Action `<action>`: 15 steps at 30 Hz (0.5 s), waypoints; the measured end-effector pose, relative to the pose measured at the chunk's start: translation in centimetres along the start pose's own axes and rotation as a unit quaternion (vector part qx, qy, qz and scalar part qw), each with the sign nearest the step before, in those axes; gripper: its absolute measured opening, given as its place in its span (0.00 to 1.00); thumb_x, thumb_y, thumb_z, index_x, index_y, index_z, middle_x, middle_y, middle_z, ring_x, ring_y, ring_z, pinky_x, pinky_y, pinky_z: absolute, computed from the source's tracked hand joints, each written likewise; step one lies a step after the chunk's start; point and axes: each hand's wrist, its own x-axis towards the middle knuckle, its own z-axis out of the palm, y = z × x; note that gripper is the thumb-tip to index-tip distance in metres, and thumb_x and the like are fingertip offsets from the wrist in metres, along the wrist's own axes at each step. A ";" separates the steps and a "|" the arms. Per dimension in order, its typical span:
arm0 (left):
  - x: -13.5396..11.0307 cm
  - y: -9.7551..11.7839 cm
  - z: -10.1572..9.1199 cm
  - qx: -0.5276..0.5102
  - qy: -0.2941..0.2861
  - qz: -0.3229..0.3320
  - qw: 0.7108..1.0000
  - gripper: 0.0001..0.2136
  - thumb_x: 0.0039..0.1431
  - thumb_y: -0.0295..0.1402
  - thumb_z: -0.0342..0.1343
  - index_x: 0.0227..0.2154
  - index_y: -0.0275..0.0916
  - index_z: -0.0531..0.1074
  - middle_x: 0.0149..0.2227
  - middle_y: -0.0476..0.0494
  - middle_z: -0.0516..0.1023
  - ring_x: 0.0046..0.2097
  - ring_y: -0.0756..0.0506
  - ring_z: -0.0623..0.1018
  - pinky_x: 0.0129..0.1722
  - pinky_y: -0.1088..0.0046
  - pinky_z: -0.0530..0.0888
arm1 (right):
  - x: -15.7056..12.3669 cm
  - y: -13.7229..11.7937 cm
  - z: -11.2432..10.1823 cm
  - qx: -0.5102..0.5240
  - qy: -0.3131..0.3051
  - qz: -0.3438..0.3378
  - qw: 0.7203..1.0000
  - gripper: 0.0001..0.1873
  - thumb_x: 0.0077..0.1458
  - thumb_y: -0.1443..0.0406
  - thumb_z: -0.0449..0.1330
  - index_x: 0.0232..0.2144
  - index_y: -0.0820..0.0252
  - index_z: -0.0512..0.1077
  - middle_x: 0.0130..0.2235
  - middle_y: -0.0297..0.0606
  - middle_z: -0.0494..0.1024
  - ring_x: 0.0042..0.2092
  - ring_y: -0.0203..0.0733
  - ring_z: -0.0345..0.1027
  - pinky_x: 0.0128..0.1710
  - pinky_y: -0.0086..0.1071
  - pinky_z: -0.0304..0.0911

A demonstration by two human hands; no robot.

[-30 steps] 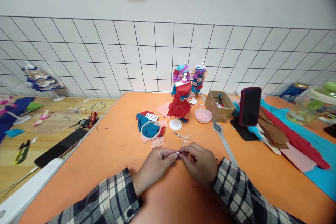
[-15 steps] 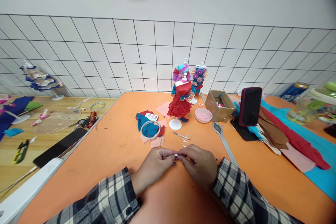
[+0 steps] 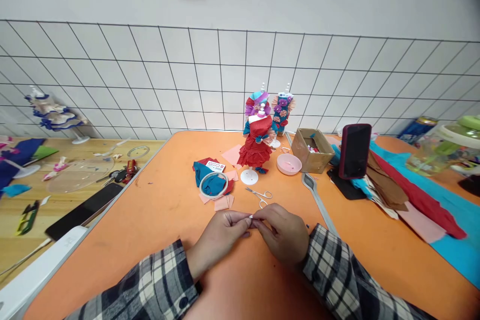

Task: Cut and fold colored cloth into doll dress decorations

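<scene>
My left hand (image 3: 223, 236) and my right hand (image 3: 284, 232) meet fingertip to fingertip above the orange table. Both are closed in a pinch on a tiny white piece (image 3: 251, 217), mostly hidden by the fingers and too small to name. Just beyond them lie small scissors (image 3: 259, 195), blades partly apart. Behind the scissors stands a miniature dress form in a red ruffled dress (image 3: 256, 142) on a white round base. To its left, an embroidery hoop (image 3: 213, 185) rests on teal and red cloth, with pink cloth squares (image 3: 224, 202) around it.
A pink dish (image 3: 289, 164) and a cardboard box (image 3: 312, 151) stand right of the dress. A phone (image 3: 355, 151) stands upright near folded cloth (image 3: 416, 190). More dressed forms (image 3: 284, 110) are at the back. On the left wooden table lie a dark phone (image 3: 83, 211) and a cutter (image 3: 27, 218).
The view has shifted slightly, so everything sits a little further left. My fingers have moved slightly around the white piece, and less of it shows. Nothing on the table has moved.
</scene>
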 end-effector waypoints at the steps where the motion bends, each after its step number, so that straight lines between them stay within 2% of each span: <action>1: 0.0 0.0 0.0 0.003 -0.004 0.000 1.000 0.15 0.55 0.39 0.54 0.36 0.34 0.80 0.35 0.41 0.82 0.40 0.42 0.78 0.40 0.70 0.72 | 0.0 0.0 0.0 0.002 -0.006 -0.010 1.000 0.07 0.58 0.65 0.54 0.33 0.54 0.73 0.32 0.32 0.77 0.32 0.35 0.69 0.28 0.27 0.56; 9: -0.3 0.0 0.1 0.115 -0.003 0.060 0.992 0.14 0.56 0.33 0.49 0.31 0.36 0.80 0.28 0.47 0.80 0.33 0.46 0.76 0.36 0.75 0.69 | 0.1 -0.1 0.3 -0.060 -0.047 -0.025 0.997 0.07 0.55 0.67 0.54 0.31 0.56 0.73 0.30 0.33 0.77 0.28 0.34 0.68 0.24 0.27 0.52; 15: -0.4 -0.2 0.4 0.131 -0.017 0.056 0.990 0.14 0.55 0.31 0.48 0.29 0.37 0.79 0.27 0.49 0.79 0.30 0.48 0.73 0.31 0.77 0.67 | -0.1 -0.4 0.8 -0.112 -0.053 -0.004 0.992 0.05 0.49 0.68 0.55 0.28 0.57 0.71 0.28 0.34 0.74 0.24 0.33 0.64 0.20 0.27 0.46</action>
